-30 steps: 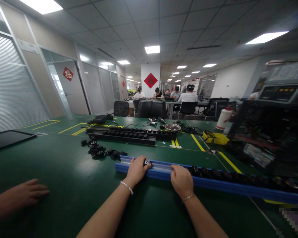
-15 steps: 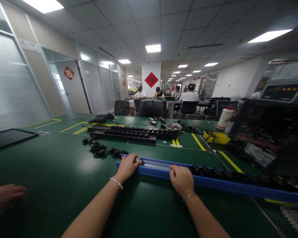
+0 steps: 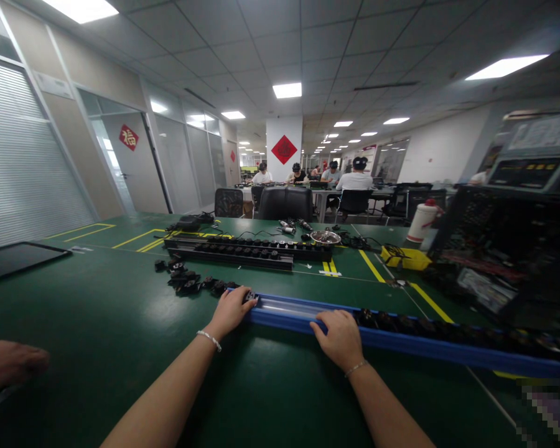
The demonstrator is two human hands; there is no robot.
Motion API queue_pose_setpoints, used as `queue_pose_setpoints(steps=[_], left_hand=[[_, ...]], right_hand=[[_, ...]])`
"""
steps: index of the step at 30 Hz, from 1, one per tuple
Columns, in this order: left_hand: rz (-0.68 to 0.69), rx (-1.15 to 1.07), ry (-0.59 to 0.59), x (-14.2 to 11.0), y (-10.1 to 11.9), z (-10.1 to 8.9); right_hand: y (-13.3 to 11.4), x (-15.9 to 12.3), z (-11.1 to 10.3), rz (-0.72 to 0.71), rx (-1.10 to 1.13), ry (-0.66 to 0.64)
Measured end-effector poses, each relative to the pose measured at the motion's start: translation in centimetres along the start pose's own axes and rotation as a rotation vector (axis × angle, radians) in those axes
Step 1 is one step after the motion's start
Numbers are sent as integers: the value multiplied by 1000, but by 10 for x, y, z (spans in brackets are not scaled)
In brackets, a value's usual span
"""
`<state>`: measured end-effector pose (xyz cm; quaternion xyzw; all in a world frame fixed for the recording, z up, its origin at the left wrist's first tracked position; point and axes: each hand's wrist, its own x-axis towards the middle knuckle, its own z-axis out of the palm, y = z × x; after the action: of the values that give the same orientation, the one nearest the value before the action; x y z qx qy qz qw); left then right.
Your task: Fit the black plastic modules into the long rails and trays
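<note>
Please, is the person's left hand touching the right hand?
Apart. The head view shows the left hand and right hand with blue rail visible between them.

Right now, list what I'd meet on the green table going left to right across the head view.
Flat black panel → loose black parts → left hand → right hand → white bottle with a red cap.

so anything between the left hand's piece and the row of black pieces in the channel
Yes: the right hand, over the blue channel, at the left end of the row. Between it and the black piece at the left hand, nothing visible.
</note>
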<state>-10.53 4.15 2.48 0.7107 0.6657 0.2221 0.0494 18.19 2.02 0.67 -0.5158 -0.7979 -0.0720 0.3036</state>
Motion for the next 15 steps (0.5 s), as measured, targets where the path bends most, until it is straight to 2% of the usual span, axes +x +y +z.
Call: queue_pose_setpoints(steps=[9, 15], left_hand=[[-54, -9, -1, 0, -15, -6], [-32, -112, 17, 0, -23, -7]], right_hand=[[-3, 1, -1, 27, -2, 0], [-4, 0, -1, 25, -22, -13]])
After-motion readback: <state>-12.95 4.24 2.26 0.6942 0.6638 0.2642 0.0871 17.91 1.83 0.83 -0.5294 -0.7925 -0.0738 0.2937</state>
